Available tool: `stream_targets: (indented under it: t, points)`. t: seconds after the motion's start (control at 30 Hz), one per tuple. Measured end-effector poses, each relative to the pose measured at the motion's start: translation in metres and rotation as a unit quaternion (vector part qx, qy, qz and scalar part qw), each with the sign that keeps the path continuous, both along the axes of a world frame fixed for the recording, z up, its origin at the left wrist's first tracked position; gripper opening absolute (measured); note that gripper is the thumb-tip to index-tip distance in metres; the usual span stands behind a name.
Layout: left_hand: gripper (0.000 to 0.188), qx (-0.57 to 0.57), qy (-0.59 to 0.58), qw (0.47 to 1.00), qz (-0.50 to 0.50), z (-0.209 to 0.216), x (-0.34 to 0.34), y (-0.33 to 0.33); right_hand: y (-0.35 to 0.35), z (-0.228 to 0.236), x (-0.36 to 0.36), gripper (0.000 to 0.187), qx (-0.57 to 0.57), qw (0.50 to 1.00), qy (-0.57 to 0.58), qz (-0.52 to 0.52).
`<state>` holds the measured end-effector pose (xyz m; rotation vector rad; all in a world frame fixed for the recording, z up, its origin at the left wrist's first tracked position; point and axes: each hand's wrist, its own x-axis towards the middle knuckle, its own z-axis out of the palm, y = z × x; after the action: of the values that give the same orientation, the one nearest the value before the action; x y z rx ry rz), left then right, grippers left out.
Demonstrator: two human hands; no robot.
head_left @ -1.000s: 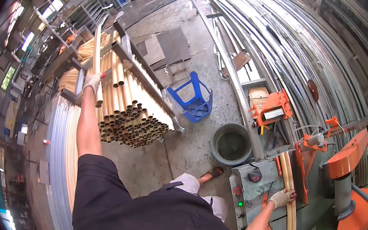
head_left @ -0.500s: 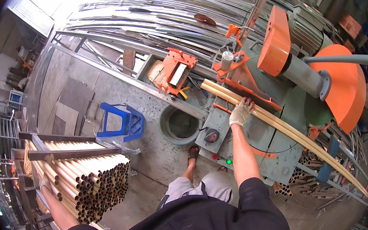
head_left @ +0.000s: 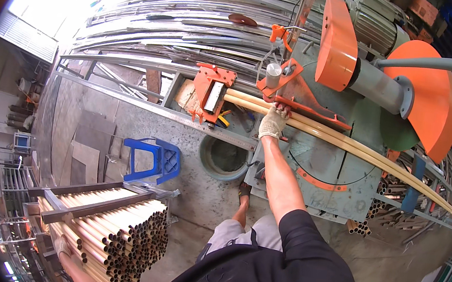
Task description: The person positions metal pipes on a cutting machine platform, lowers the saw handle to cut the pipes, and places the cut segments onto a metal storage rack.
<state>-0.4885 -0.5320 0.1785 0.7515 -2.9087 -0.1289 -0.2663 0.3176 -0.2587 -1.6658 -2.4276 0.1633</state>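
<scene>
Two long cream-coloured metal tubes (head_left: 327, 134) lie side by side across the green saw table (head_left: 323, 171), along an orange fence (head_left: 315, 113). My right hand (head_left: 274, 123), in a knitted glove with dark red fingertips, curls over them and grips them beside the fence. Their left ends meet an orange stop block (head_left: 212, 96) on a rail. At the lower left, my gloved left hand (head_left: 62, 246) is beside a stack of similar tubes (head_left: 133, 242) held in a dark metal rack (head_left: 98, 206). Its fingers are mostly hidden, so its grip does not show.
A cut-off saw with an orange guard (head_left: 428, 103) and motor (head_left: 375, 27) stands over the table's right side. A blue plastic stool (head_left: 152, 159) and a round tub (head_left: 223, 157) stand on the floor. Long metal profiles (head_left: 188, 31) are piled behind the rail.
My right hand has moved left with the two tubes, whose left ends now reach the stop block. My left hand stays beside the stack while the view has shifted slightly.
</scene>
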Motion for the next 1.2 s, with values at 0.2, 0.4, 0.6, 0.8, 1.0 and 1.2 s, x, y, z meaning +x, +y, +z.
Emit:
stream_targets:
  t: [0.2,0.4,0.6,0.8,1.0,1.2]
  points:
    - [0.042,0.107,-0.043,0.917,-0.381,0.001,0.063,0.3,-0.002,-0.002,-0.006,0.041,0.026,0.999,0.014,-0.017]
    - [0.06,0.092,-0.158,0.579,-0.794,-0.251,0.128,0.683,0.009,0.049,0.063,0.044,-0.069,0.97,0.221,0.078]
    - [0.05,0.045,-0.022,0.518,-0.854,-0.41,0.097,0.818,-0.003,0.073,0.221,0.035,-0.059,0.967,0.249,0.018]
    - [0.034,0.056,0.01,0.462,-0.885,-0.418,0.068,0.832,0.043,0.025,0.324,0.058,-0.017,0.954,0.077,-0.288]
    - [0.029,0.098,0.012,0.471,-0.877,-0.424,0.048,0.823,0.096,-0.006,0.307,0.07,0.002,0.911,0.279,-0.304]
    - [0.038,0.099,0.05,0.421,-0.9,-0.399,0.068,0.83,0.103,-0.024,0.311,0.069,-0.013,0.903,0.327,-0.277]
